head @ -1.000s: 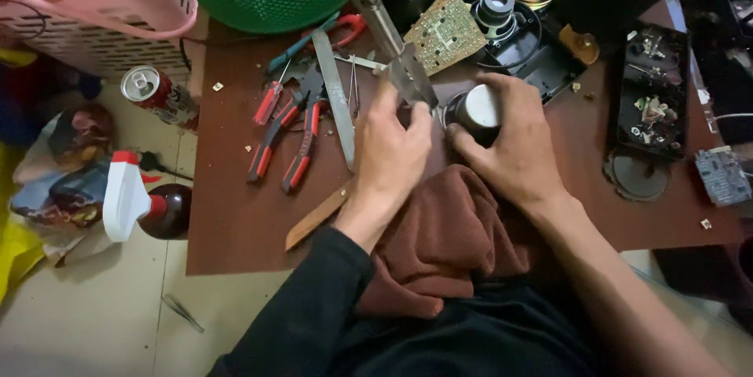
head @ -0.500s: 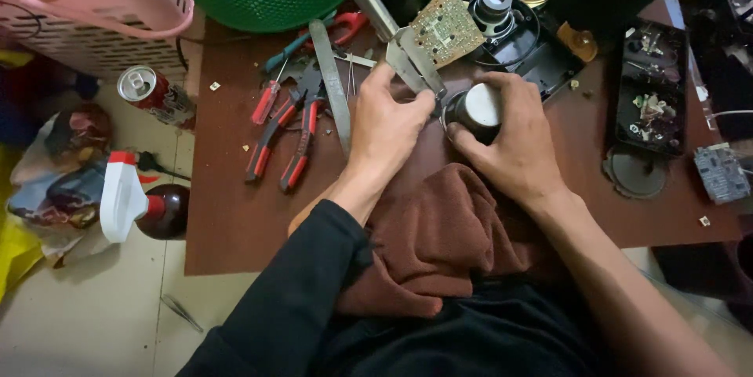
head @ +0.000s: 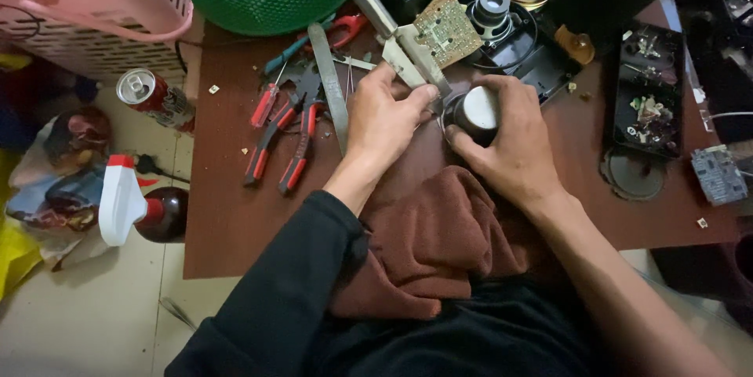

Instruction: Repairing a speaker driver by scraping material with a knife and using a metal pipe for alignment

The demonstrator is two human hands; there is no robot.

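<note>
Speaker part (head: 477,112), a small round piece with a pale top and dark rim, sits on the brown surface (head: 235,220) near its middle, just beyond a rust-brown cloth (head: 439,244) that hangs over the near edge into the person's lap.

From the head camera, the right hand (head: 514,149) is clenched around the speaker part, fingers curled over its right side and the thumb against its near edge. The left hand (head: 384,122) grips a long metal tool (head: 376,8) low on its shaft; the tool slants up and to the left, and its lower end meets the speaker part between the 2 hands. How the tip sits against the part is hidden by the fingers.

Just left of the left hand lie red-handled pliers (head: 282,138) and a flat metal bar (head: 331,87). A green circuit board (head: 447,28) rests touching the tool, with a black speaker (head: 492,7) beside it. Farther back stand a green basket (head: 259,4) and a pink basket (head: 94,16). A drink can (head: 149,96) lies at the left edge of the surface, and a spray bottle (head: 129,204) lies on the floor below. A black tray of small parts (head: 647,94) sits well to the right.
</note>
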